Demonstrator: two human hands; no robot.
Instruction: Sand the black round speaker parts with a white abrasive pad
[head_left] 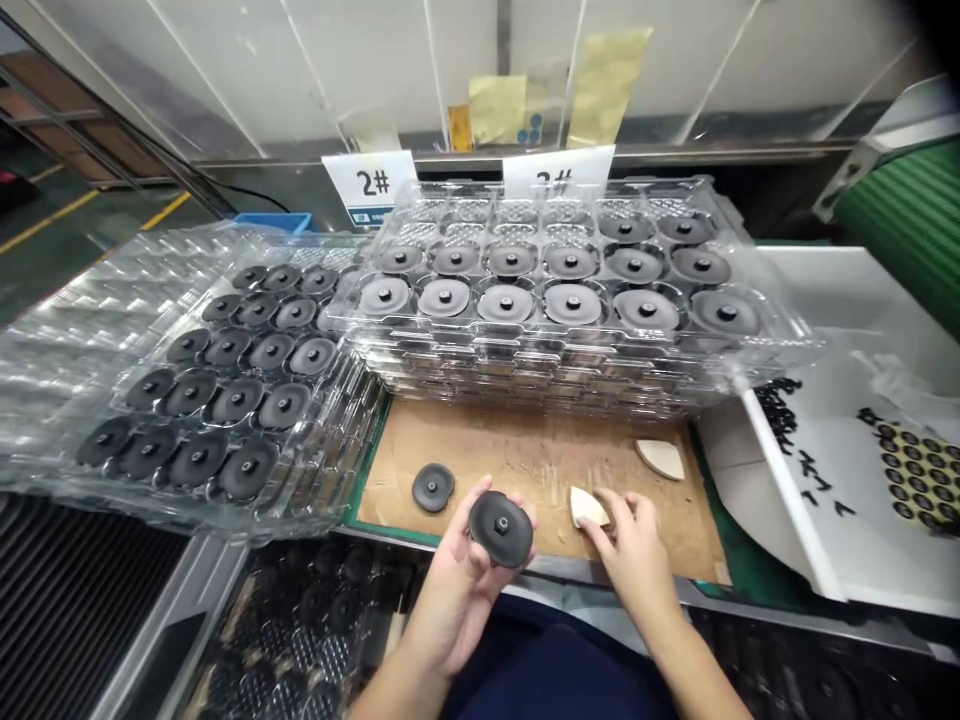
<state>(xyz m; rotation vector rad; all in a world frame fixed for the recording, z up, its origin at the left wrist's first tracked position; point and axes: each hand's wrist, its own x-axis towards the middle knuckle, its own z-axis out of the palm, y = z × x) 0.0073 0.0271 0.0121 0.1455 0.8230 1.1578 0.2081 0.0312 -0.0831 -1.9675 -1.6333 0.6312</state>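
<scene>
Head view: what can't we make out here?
All in the head view:
- Underside of the black part in the left hand: faces away from the camera.
- Right end of the pale wedge: covered by the right hand.
- Lower part of the right sign: behind the tray stack.
- Left sign: blue-strip lettering too small.
- Green belt: cut by the right edge.

Narrow lane over cardboard [551, 455] between held disc [499, 548] and near wedge [583, 504]. Tray stack [540, 375] bars back; loose disc [433, 488], side trays [326, 465] crowd left; bin wall [787, 498], right.
</scene>
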